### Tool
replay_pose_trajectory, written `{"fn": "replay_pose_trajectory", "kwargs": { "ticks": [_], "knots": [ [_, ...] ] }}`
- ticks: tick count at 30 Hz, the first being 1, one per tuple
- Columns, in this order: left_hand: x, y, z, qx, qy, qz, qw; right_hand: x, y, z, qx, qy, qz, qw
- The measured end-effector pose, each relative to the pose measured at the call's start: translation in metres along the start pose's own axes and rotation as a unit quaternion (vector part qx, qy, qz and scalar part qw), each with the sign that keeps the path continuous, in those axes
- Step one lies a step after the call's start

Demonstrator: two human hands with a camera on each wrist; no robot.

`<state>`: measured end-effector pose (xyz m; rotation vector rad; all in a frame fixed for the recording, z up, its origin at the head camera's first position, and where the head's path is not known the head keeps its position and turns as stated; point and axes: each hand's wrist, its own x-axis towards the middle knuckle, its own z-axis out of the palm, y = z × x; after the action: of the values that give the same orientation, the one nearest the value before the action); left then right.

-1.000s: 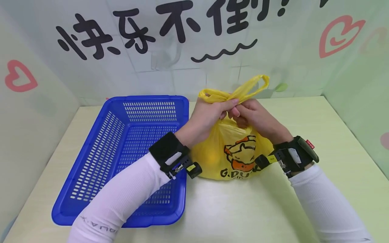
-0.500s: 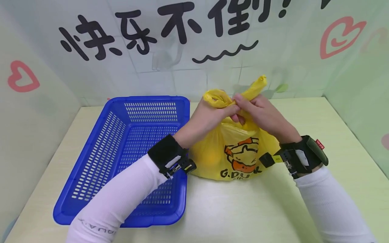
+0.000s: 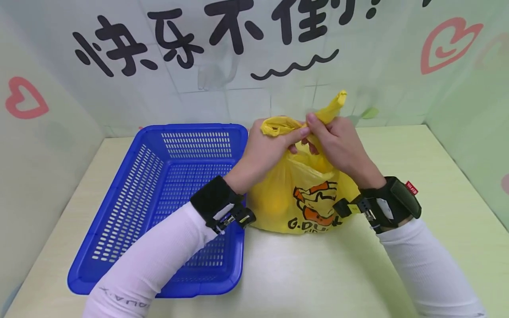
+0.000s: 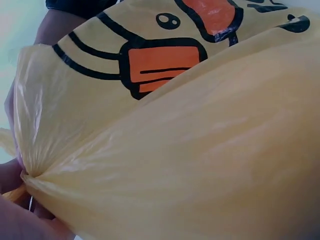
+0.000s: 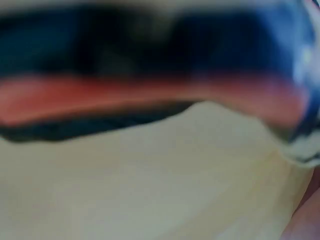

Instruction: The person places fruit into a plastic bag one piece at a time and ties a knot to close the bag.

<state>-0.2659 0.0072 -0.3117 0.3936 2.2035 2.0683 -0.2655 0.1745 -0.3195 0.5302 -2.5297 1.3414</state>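
A yellow plastic carrier bag [image 3: 274, 203] with a printed duck stands bulging on the table, its contents hidden. At its top, my left hand [image 3: 264, 148] grips one gathered handle, which sticks out as a crumpled loop. My right hand [image 3: 339, 141] pinches the other handle, thumb on top, and a twisted end points up past it. Both hands meet almost thumb to thumb above the bag. Pleats of the film run in to the left hand's fingers [image 4: 22, 220] in the left wrist view. Blurred bag print fills the right wrist view, with a bit of hand [image 5: 305, 220] at lower right.
A blue perforated plastic basket [image 3: 175, 291] stands directly left of the bag, partly under the left forearm. Printed wall panels [image 3: 246, 104] enclose the pale table [image 3: 294, 274] at the back and sides.
The right hand's thumb has come up over its handle. That handle, an open loop a second ago, is now bunched into a narrow strand. The left handle's loop is more crumpled.
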Motion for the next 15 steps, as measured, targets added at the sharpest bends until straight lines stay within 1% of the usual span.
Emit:
{"fn": "replay_pose_trajectory", "kwargs": {
  "ticks": [3, 6, 7, 9, 10, 11, 13, 15],
  "knots": [
    [0.0, 0.001, -0.003, -0.038, -0.026, -0.017, 0.9988, -0.001, -0.001, -0.002, -0.009, -0.003, -0.003, 1.0],
    [0.0, 0.0, -0.004, -0.077, -0.035, -0.041, 0.9956, -0.002, -0.003, -0.002, -0.012, -0.006, 0.0, 1.0],
    [0.001, 0.0, -0.004, -0.093, -0.034, -0.055, 0.9936, -0.002, -0.003, -0.001, -0.004, -0.007, 0.011, 1.0],
    [0.003, -0.001, -0.003, -0.12, -0.023, -0.083, 0.989, 0.0, -0.004, 0.001, 0.036, -0.021, 0.056, 0.998],
    [0.005, 0.0, -0.002, -0.129, -0.015, -0.098, 0.9867, 0.001, -0.004, 0.001, 0.062, -0.029, 0.086, 0.994],
    [0.006, 0.0, -0.002, -0.14, -0.008, -0.111, 0.9838, 0.003, -0.004, 0.002, 0.093, -0.037, 0.118, 0.988],
    [0.009, 0.0, -0.001, -0.157, 0.005, -0.131, 0.9789, 0.006, -0.004, 0.002, 0.154, -0.056, 0.184, 0.969],
    [0.011, 0.0, -0.002, -0.163, 0.012, -0.137, 0.9771, 0.009, -0.005, 0.001, 0.196, -0.075, 0.231, 0.95]
  ]
}}
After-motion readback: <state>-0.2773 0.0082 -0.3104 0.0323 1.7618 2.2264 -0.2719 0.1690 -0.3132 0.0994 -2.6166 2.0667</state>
